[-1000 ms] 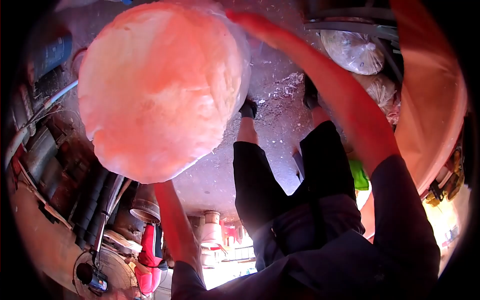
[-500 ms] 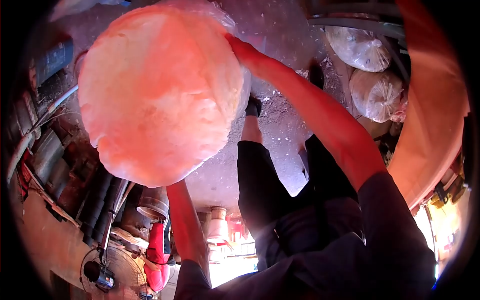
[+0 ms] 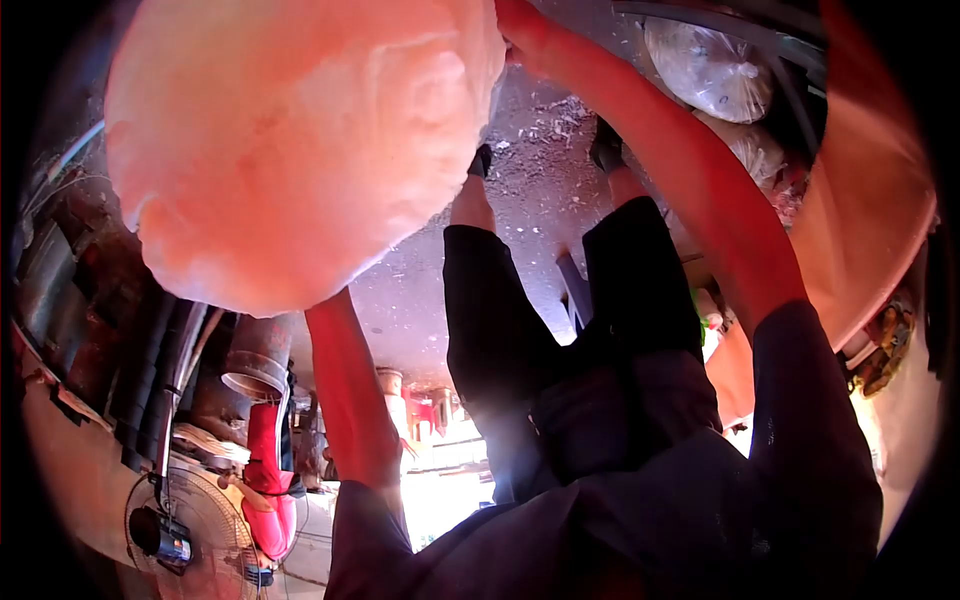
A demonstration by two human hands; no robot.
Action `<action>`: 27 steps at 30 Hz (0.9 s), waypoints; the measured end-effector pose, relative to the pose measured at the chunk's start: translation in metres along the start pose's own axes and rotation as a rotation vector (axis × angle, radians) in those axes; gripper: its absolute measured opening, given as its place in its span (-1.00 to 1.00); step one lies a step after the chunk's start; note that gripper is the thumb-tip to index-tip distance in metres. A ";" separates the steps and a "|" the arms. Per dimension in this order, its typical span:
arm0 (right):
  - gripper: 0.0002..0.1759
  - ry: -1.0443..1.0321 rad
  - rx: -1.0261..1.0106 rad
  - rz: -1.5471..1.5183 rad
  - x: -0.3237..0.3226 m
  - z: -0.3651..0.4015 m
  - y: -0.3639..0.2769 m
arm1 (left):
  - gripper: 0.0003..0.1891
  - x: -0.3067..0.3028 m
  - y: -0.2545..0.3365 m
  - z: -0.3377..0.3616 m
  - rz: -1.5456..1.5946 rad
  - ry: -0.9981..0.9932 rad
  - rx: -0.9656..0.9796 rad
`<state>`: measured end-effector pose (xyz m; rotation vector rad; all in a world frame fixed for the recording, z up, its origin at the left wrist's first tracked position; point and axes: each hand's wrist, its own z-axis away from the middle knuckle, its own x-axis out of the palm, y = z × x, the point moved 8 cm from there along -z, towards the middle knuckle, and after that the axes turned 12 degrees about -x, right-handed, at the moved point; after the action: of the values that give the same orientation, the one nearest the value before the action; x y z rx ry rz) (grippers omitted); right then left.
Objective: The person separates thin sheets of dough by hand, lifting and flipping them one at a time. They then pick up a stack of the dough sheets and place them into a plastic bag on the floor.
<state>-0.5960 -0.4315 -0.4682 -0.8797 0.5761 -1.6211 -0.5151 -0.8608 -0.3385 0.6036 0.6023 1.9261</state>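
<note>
A large, round, bulging pale bundle (image 3: 300, 150), lit orange-pink, fills the upper left and runs past the top edge. My right hand (image 3: 517, 38) is closed on its right side, fingers partly hidden against it. From below, my left forearm (image 3: 350, 400) reaches up behind the bundle's lower edge. My left hand itself is covered by the bundle, so its fingers do not show. What fills the bundle cannot be made out.
Tied clear plastic bags (image 3: 708, 68) stand at upper right beside a big orange sheet (image 3: 860, 240). White scraps litter the floor (image 3: 545, 150) by my feet. At lower left are a fan (image 3: 185, 535), a metal bucket (image 3: 258, 358) and a person in red (image 3: 268, 500).
The bundle has shifted up and left in view and looks larger, its top now cut off. Both arms have moved with it. My legs and feet have changed position.
</note>
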 end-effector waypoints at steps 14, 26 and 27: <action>-0.62 0.164 0.209 0.105 -0.006 0.107 0.005 | -0.46 0.088 0.025 0.012 0.080 -1.354 -0.228; -0.71 0.214 0.151 -0.239 0.000 0.162 -0.026 | -0.43 0.010 -0.027 0.005 0.277 0.172 0.128; -0.73 0.222 0.163 -0.261 0.001 0.165 -0.030 | -0.44 0.006 -0.029 0.024 0.146 0.330 0.108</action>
<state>-0.4830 -0.4114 -0.3462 -0.6796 0.4876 -1.9892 -0.4833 -0.8402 -0.3379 0.4069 0.8952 2.1608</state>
